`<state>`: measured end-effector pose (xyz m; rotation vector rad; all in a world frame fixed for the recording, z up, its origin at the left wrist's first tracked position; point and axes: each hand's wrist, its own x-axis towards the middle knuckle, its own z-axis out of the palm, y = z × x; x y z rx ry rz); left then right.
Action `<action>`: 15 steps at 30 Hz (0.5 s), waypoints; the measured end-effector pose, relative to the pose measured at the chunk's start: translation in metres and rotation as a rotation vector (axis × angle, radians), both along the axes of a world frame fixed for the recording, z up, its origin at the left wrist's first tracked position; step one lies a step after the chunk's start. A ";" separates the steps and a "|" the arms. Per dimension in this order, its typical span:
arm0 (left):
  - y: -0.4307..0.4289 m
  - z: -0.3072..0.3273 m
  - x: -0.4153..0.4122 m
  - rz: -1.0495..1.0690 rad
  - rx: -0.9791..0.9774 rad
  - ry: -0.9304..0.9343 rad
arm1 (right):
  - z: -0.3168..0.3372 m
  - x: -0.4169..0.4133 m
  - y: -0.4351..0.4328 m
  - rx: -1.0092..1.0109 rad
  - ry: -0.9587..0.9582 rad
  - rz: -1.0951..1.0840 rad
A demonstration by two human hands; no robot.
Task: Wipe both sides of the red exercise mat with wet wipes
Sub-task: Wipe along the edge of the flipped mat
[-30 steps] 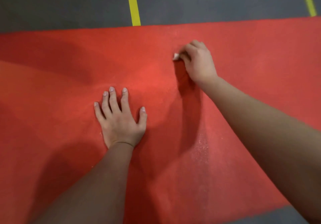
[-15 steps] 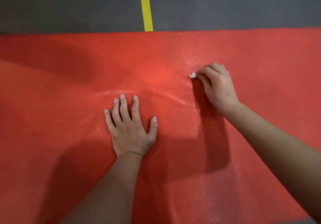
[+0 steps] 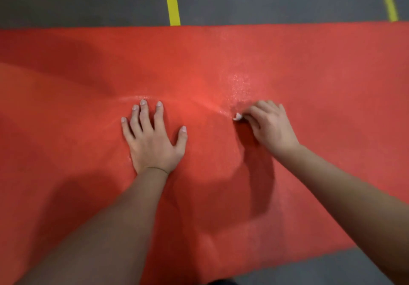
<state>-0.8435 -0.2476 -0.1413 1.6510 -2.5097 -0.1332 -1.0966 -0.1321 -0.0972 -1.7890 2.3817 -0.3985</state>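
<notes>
Both hands bear on the mat (image 3: 55,118), spread across the floor (image 3: 88,1). Left hand (image 3: 152,143) lies flat, fingers splayed, anchoring; a wipe (image 3: 237,116) is clenched in the curled right hand (image 3: 271,127). Advise overlapping strokes, firm pressure, ripples held down.

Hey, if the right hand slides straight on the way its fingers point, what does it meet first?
Only bare red mat, probably. The right hand, gripping the wipe, points up-left; that line seems to pass beyond the left hand's fingertips, then reaches the mat's far edge and grey floor.
</notes>
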 end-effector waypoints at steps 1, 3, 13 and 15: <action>0.000 0.001 0.000 0.000 0.002 -0.003 | -0.003 -0.005 -0.008 -0.004 0.023 -0.050; 0.001 0.003 0.000 0.002 0.013 0.008 | -0.006 -0.008 -0.020 -0.020 0.021 -0.129; -0.004 0.010 0.009 -0.057 0.153 0.179 | -0.002 0.046 0.089 0.030 0.040 -0.074; -0.007 0.012 0.012 -0.096 0.229 0.131 | -0.001 0.036 0.086 0.084 0.086 -0.130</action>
